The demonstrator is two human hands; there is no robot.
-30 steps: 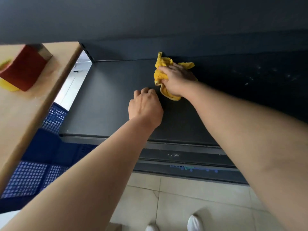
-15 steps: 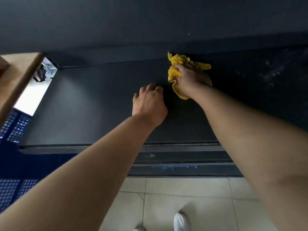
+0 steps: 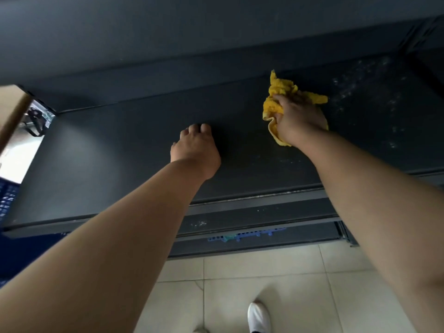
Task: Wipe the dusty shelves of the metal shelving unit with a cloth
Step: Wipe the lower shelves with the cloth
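Note:
A dark grey metal shelf spans the view. My right hand grips a crumpled yellow cloth and presses it on the shelf toward the back, right of centre. White dust specks lie on the shelf to the right of the cloth. My left hand rests on the shelf near its middle with fingers curled under, holding nothing. A lower shelf edge with a little dust shows below the front rim.
The shelf above overhangs the work area closely. A wooden board edge and a blue perforated crate stand at the left. Tiled floor and a white shoe are below.
My right hand has slid the yellow cloth to the right along the shelf toward the dusty patch. The view has shifted right, and the wooden board has mostly left the frame.

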